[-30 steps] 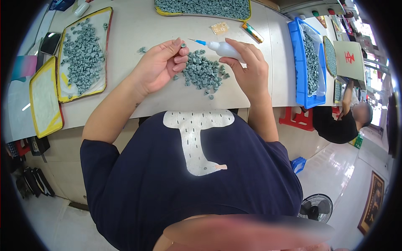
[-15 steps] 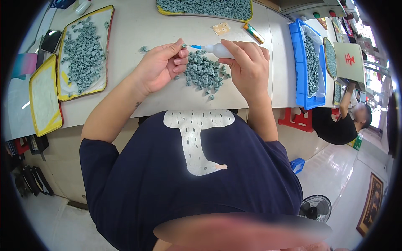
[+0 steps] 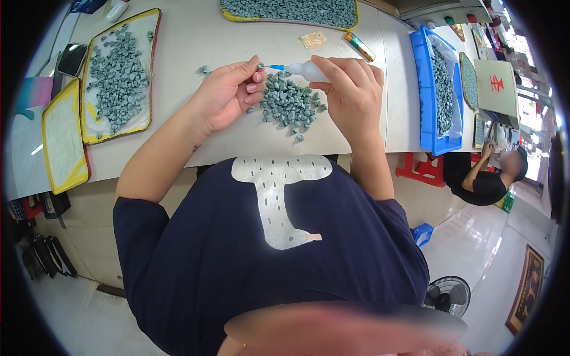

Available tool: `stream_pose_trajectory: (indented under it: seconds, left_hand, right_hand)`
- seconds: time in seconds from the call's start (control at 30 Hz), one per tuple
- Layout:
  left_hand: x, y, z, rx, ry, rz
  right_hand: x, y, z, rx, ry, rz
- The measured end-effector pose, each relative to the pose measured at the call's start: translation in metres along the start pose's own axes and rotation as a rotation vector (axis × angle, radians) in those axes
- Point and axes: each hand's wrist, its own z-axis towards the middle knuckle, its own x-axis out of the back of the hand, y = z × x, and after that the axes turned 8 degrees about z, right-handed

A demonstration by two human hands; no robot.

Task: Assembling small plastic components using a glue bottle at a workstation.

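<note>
Between thumb and forefinger, my left hand (image 3: 234, 92) pinches a small grey-green piece (image 3: 260, 65). My right hand (image 3: 353, 95) is closed round a white squeeze bottle (image 3: 312, 72) with a blue needle tip (image 3: 277, 67). The thin needle points left and its end is at the pinched piece; whether they touch is too small to tell. Just below the bottle, a loose pile of grey-green pieces (image 3: 288, 101) lies on the white table (image 3: 196, 127). A few stray pieces (image 3: 203, 70) lie left of my left hand.
At left stand a yellow-edged tray of pieces (image 3: 119, 77), another yellow-edged tray (image 3: 61, 136) and a phone (image 3: 72, 59). A full tray (image 3: 291, 13) is at the back, near an orange-and-green tube (image 3: 360, 47). Right are a blue crate (image 3: 428, 95) and a seated person (image 3: 481, 178).
My hands, the bottle and the piece hold almost the same place. At the far right, the other person's arm has bent back toward the body.
</note>
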Motion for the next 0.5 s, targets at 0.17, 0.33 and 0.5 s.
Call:
stream_pose_trajectory:
  seconds: [0.17,0.33,0.5]
  left_hand:
    - [0.000,-0.001,0.000,-0.001,0.011,-0.006]
    - [0.001,-0.002,0.000,-0.030,-0.012,-0.017]
    - [0.002,-0.006,0.004,-0.053,-0.037,-0.012]
  right_hand:
    - [0.003,0.000,-0.002,-0.087,-0.030,0.055]
    - [-0.011,0.016,-0.014,-0.397,0.044,0.412]
    - [-0.040,0.042,-0.032,-0.680,0.188,0.875]
